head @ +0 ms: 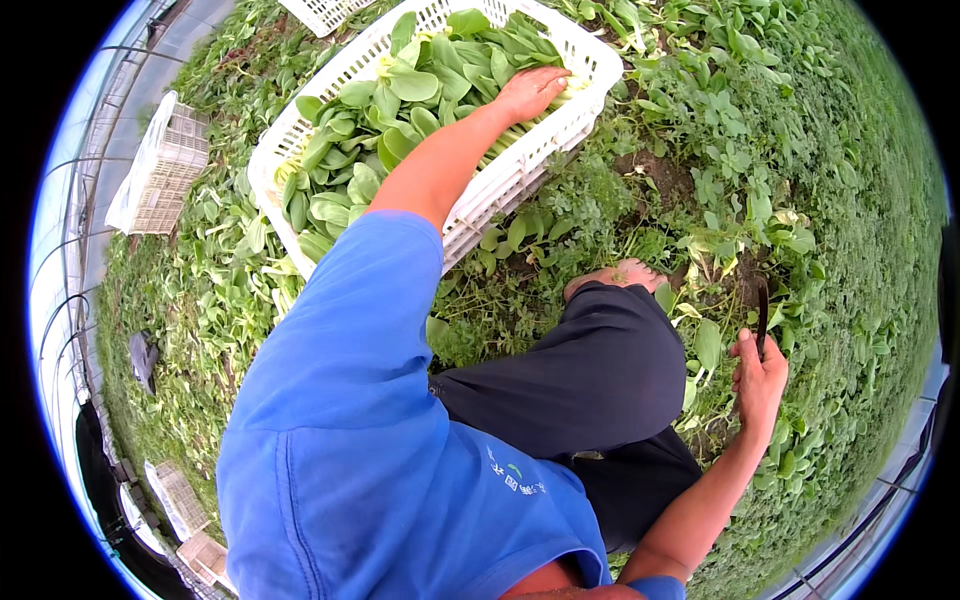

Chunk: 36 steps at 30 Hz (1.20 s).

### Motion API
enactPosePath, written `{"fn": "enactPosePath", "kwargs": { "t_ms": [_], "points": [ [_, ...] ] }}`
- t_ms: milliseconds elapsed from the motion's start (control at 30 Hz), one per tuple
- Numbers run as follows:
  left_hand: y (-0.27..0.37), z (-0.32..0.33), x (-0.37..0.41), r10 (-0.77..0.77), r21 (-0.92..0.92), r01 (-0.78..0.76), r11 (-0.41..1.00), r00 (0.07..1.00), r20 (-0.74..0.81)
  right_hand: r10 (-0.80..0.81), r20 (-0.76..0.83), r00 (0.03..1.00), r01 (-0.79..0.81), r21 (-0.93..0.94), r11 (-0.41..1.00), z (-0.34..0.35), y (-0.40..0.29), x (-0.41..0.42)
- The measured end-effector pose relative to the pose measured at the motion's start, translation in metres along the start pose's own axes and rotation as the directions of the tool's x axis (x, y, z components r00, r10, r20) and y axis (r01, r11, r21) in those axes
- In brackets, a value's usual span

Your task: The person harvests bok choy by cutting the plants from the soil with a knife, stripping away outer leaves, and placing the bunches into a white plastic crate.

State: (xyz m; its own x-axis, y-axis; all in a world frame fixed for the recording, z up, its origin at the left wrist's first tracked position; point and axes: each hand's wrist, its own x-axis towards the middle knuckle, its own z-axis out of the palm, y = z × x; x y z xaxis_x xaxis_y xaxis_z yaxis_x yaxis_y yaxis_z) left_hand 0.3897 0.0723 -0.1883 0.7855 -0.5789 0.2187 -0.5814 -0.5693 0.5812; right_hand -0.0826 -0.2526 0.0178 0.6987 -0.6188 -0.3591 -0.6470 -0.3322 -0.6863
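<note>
My left hand (532, 94) lies palm down on leafy green pak choi (442, 71) near the upper right end of a white plastic crate (499, 176). Its fingers are extended over the pale stalks, and nothing is plainly gripped. The greens fill much of the crate, which appears to sit on another crate. Off to the right, my right hand (759, 367) is closed around the lower end of a dark, slightly curved blade (763, 311), probably a small sickle or knife. The blade points away from me, above the growing plants. Its handle is mostly hidden in my hand.
My bent leg (592, 367) and bare foot (626, 276) are between the crate and my right hand. Low weeds and leafy plants (727, 180) surround me. More crates (169, 165) stand at the left, one partly covered with white plastic. Dark cloth or plastic (142, 361) lies among the plants.
</note>
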Motion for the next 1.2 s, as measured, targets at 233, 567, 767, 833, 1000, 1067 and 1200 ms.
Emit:
{"fn": "enactPosePath", "kwargs": {
  "t_ms": [233,567,767,833,1000,1067,1200],
  "points": [
    [0.002,-0.026,0.008,0.080,0.261,-0.084,0.962,0.996,0.028,0.011,0.094,0.996,-0.022,0.112,0.993,-0.003,-0.007,-0.002],
    [0.209,-0.066,-0.205,-0.033,-0.535,0.119,0.837,0.985,0.167,-0.115,-0.142,0.983,0.092,-0.162,0.983,-0.033,0.014,-0.036],
    [0.222,0.023,-0.327,-0.107,-0.345,0.509,0.788,0.666,0.738,-0.124,-0.202,0.972,0.061,-0.290,0.955,-0.067,0.027,-0.052],
    [0.249,0.064,-0.307,-0.032,-0.275,0.335,0.901,0.684,0.729,-0.167,-0.233,0.958,0.113,-0.225,0.968,-0.076,0.049,-0.047],
    [0.282,0.213,-0.171,0.118,0.208,-0.254,0.945,0.854,0.506,-0.094,-0.222,0.970,0.075,-0.096,0.993,-0.081,0.065,-0.054],
    [0.252,0.262,-0.106,0.170,0.423,-0.313,0.850,0.925,0.341,-0.101,-0.244,0.965,0.081,-0.093,0.992,-0.088,0.059,-0.058],
    [0.155,0.254,-0.010,0.397,0.583,-0.393,0.711,0.909,0.129,-0.172,-0.092,0.981,0.181,0.105,0.978,-0.103,0.043,-0.046]
  ]
}}
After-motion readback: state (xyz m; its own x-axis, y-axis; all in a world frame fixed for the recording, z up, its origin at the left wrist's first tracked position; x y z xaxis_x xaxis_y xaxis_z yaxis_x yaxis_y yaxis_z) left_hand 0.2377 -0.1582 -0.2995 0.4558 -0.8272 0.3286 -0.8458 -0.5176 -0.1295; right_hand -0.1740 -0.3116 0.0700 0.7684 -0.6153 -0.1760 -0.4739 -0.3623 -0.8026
